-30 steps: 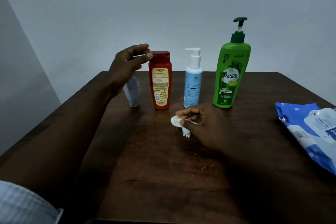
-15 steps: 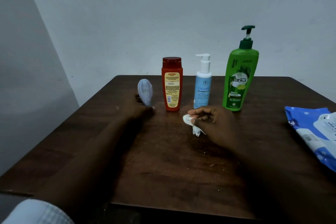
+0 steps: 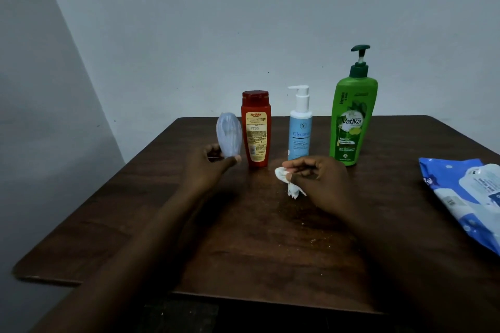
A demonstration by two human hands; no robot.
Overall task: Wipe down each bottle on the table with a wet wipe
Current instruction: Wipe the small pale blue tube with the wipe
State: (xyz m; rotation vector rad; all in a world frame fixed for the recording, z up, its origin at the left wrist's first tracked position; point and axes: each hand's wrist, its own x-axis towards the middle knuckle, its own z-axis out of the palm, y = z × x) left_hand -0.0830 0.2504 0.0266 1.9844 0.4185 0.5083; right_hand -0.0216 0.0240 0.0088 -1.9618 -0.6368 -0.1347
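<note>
While gripping the small pale bottle (image 3: 229, 136) by its lower end with the left hand (image 3: 213, 163), holding it upright just left of the red bottle (image 3: 256, 130). Can't tell whether lifted or resting on the table (image 3: 243, 251). Got a crumpled wet wipe (image 3: 282, 174) pinched in the curled right hand (image 3: 319, 180), just in front of the light blue pump bottle (image 3: 299, 127). Further right, green pump bottle (image 3: 351, 119), then wipes pack (image 3: 465, 197) at the edge.

We saw dim, bluish, even light; the near table (image 3: 257, 265) sank into deep shadow, the pale bottle (image 3: 229, 135) looked softly blurred, and fine detail smeared.
</note>
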